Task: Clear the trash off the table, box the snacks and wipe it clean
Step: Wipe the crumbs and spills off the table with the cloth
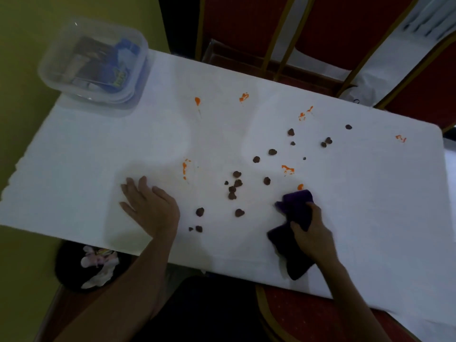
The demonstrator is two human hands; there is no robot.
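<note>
1. White table (pixel 98 156), seen from above, carries a scatter of brown crumbs (pixel 233 190) across its middle and right half, with orange smears (pixel 287 169) dotted among them and further out toward the far edge and the right end.
2. The left forearm reaches in from the near edge at a slant, and the left hand (pixel 150 206) lies palm down on the tabletop, left of the crumbs. Its fingers are straight and slightly spread, pointing to the far left, and it holds nothing.
3. The right forearm comes in from the near right. The right hand (pixel 313 233) is curled round a dark purple cloth (pixel 297 208), thumb and fingers clamped over its bunched middle.
4. The cloth's far end rests on the table just beside an orange spot, near the closest crumbs; its near end lies at the table's near edge.
5. The two hands are well apart, with the nearest crumbs between them.
6. A clear plastic container (pixel 53 70) sits on the far left corner of the table, with snack packets (pixel 116 67) inside, one of them blue.
7. A dark bin (pixel 66 267) stands on the floor off the near left edge, with crumpled white tissue (pixel 98 265) in it.
8. Red chairs (pixel 246 21) with gold frames line the far side; another red seat shows at the near right.
</note>
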